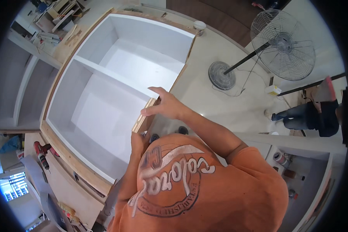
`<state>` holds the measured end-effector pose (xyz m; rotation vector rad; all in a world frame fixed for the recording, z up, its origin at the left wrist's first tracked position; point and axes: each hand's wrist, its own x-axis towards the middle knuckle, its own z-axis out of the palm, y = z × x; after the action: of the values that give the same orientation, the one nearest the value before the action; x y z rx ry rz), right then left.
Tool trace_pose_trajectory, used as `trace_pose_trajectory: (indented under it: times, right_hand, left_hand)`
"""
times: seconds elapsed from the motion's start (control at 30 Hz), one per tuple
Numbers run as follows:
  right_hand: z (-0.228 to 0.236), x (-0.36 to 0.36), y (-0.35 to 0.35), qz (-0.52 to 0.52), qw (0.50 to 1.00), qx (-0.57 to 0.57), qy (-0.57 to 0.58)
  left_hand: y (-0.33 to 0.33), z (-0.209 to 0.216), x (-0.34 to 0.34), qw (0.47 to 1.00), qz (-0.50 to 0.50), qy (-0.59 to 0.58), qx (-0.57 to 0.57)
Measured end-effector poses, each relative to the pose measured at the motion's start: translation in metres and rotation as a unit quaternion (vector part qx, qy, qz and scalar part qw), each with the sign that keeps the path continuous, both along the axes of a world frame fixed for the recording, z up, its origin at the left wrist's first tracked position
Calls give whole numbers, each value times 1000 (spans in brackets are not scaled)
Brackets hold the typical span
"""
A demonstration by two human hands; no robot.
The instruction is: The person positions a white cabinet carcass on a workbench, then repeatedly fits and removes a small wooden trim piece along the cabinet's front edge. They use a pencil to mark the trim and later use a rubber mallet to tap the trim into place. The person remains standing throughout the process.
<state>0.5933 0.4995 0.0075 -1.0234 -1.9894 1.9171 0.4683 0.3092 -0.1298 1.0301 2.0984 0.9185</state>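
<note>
A short wooden piece [141,120] with a pale, layered-looking edge is held between my hands at the near side of a white two-bay cabinet box [116,73]. My right hand [165,105] grips its upper end, the thumb on the pale edge and the index finger stretched out over the cabinet's rim. At the lower end, my left hand [139,142] is closed on the piece, its fingers partly hidden behind it. The cabinet lies with its open side up, a divider [108,75] crossing between the bays. Whether the wood touches the cabinet, I cannot tell.
A red and black cordless drill [42,154] lies on a wooden board at left. A grey pedestal fan [221,75] stands on the floor at right. Another person [315,118] stands at far right. Shelves [297,170] with cans and bottles are at lower right.
</note>
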Motion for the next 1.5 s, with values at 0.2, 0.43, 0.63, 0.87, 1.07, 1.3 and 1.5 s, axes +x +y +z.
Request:
trace_pose_trajectory:
  times: [0.2,0.43,0.63,0.87,1.07,1.3,1.5]
  right_hand:
    - [2,-1,-2,2,1000,16,-17]
    - [-4,0,-3,2,999,46,-27]
    - [-2,-1,-4,-7,999,38,-13]
    - [-7,-1,-4,-12,1000,1,-3]
    - [-12,-6,-7,-21,999,-19,31]
    - [-15,-5,-6,-29,996,-66,58]
    - [-15,-7,-7,-28,994,-76,78]
  left_hand:
    - [-34,-22,-18,992,99,-79,-4]
    - [-34,16,-21,840,326,-423,93]
    - [-50,24,4,867,246,-429,67]
    - [-26,6,-2,992,73,-88,45]
    - [-19,-54,4,992,95,1,84]
    - [-7,-24,13,988,128,-79,20]
    - [-9,-38,18,986,150,-4,67]
